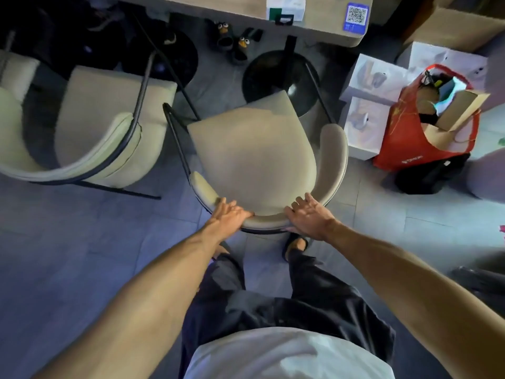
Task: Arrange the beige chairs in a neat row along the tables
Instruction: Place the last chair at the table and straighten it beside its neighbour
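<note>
Centre frame, the beige chair [254,157] faced the tabletop [218,6] edge; another chair [109,110] close left, red bag [404,149] right, floor [82,255] open behind. Left hand [229,216] and right hand [310,218] lay flat, apart, on its curved back.

Two beige chairs are in view, one chair [254,154] in the centre and another chair [109,116] to its left; a beige edge [16,75] at the far left may be a third. One table [218,12] stands on two round black bases [262,75]. There are two hands, the left hand [229,214] and the right hand [308,217]. Two bird-faced slippers [225,34], three white boxes [374,77], one red bag [410,149] and one blue QR sticker [356,17] are also visible.
</note>
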